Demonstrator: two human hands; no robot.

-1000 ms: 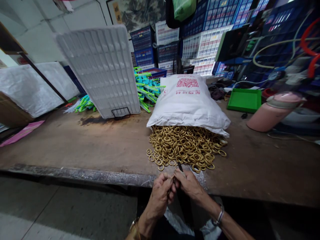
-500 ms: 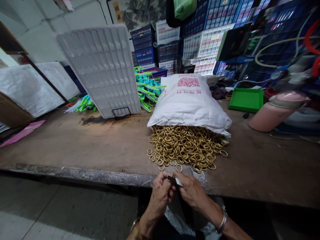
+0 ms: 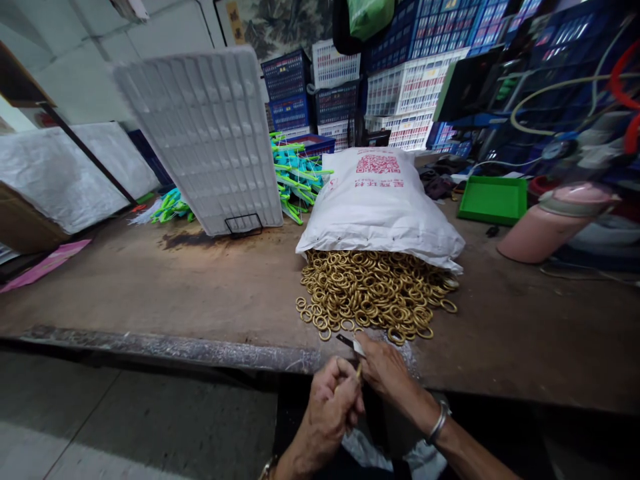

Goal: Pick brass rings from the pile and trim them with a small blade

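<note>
Two bare hands work at the near edge of the table (image 3: 200, 287) in the head view. The left hand (image 3: 331, 408) pinches one gold-coloured ring (image 3: 359, 371), seen edge-on. The right hand (image 3: 387, 365) grips a narrow blade (image 3: 345, 341), its tip pointing far and left. The ring pile (image 3: 370, 293) lies just beyond, at the near end of the white sack (image 3: 375, 207). The step in hand appears to be blade work on a single ring; the next move calls for a steady pinch and a blade kept clear of the left hand.
</note>
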